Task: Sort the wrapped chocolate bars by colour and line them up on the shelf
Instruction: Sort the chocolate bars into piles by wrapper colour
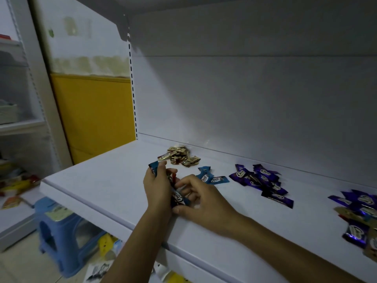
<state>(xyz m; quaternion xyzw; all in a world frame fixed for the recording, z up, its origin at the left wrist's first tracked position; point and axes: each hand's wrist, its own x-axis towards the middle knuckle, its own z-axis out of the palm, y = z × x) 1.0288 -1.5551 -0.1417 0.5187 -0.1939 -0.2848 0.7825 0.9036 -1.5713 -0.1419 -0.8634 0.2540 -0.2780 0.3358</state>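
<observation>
Mixed bars [179,198] being clutched by left hand [157,186], being picked through by right hand [204,203], pinch unclear. Next likely: one bar onto blue pile [210,176].

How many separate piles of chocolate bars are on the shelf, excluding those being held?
4: gold pile at the back, light blue pile in front of it, purple pile further right, mixed pile at the right edge, partly cut off.
</observation>
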